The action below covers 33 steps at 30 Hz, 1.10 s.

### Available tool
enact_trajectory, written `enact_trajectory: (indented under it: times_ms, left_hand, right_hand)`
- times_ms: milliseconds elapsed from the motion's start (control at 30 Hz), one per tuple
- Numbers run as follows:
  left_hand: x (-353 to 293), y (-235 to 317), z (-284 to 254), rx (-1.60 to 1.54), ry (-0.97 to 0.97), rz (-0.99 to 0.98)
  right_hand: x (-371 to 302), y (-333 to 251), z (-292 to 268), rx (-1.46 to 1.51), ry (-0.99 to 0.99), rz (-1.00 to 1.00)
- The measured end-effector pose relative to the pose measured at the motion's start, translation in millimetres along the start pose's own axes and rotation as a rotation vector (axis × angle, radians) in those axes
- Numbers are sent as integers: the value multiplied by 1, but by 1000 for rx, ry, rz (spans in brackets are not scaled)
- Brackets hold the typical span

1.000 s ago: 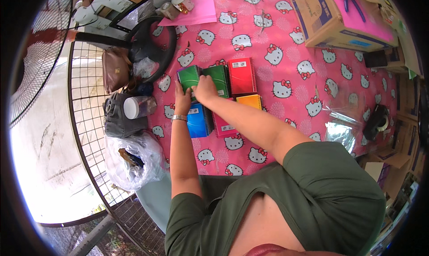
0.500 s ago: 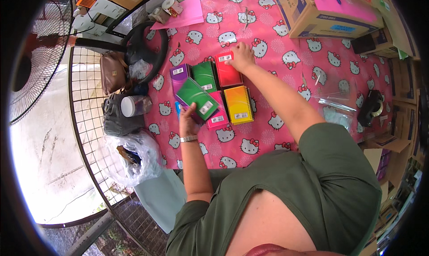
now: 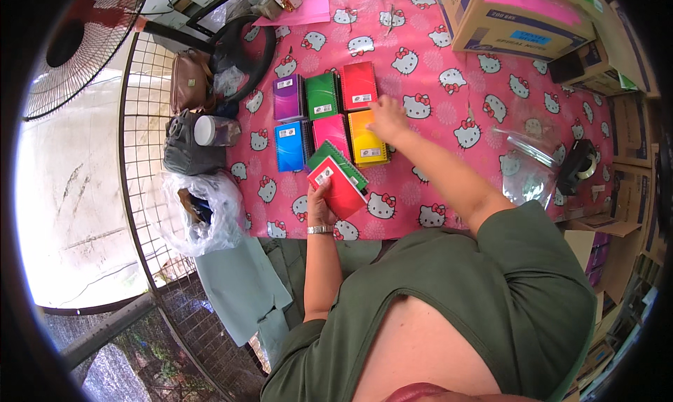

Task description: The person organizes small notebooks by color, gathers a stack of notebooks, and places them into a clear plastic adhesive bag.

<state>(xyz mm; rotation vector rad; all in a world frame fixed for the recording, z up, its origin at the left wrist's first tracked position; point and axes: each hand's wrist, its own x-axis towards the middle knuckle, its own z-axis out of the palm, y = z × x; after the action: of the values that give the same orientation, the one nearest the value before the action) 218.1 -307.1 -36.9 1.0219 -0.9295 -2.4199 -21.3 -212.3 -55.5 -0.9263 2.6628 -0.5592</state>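
Gripped in my left hand (image 3: 320,204) is a small stack of spiral notebooks, with a red notebook (image 3: 340,192) fanned over a green notebook (image 3: 326,152). My right hand (image 3: 388,119) is at the upper right corner of a yellow notebook (image 3: 369,144), thumb and fingers apart. Six piles lie in two rows on the table. The far row has a purple notebook (image 3: 287,102), another green notebook (image 3: 322,99) and a red pile's top notebook (image 3: 359,83). Nearer are a blue notebook (image 3: 289,146), a pink notebook (image 3: 329,130), partly covered by the held stack, and the yellow one.
A pink cartoon-cat cloth (image 3: 420,167) covers the table. Along its left side are a steering wheel (image 3: 267,62), a brown bag (image 3: 189,83), a lidded jar (image 3: 210,131) and a plastic bag (image 3: 210,227). A carton (image 3: 519,34) stands far right; a tape dispenser (image 3: 578,167) lies right.
My left hand has come nearer to me, with a red notebook now on top of the green one. My right hand has moved from the red pile to the yellow one.
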Motion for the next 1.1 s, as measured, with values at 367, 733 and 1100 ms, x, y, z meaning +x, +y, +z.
enact_trajectory:
  times_ms: [367,733,1100]
  left_hand:
    - [-38,-44,-43,-92,142,4]
    - [-57,-62,-4,-542,-24,134]
    - [-58,-1,-69,-281,-30,146]
  right_hand:
    - [-5,30,1,268,-62,-220]
    - [-118,-56,1,1134,-46,262]
    - [16,-103,8,-269,-207,-1010]
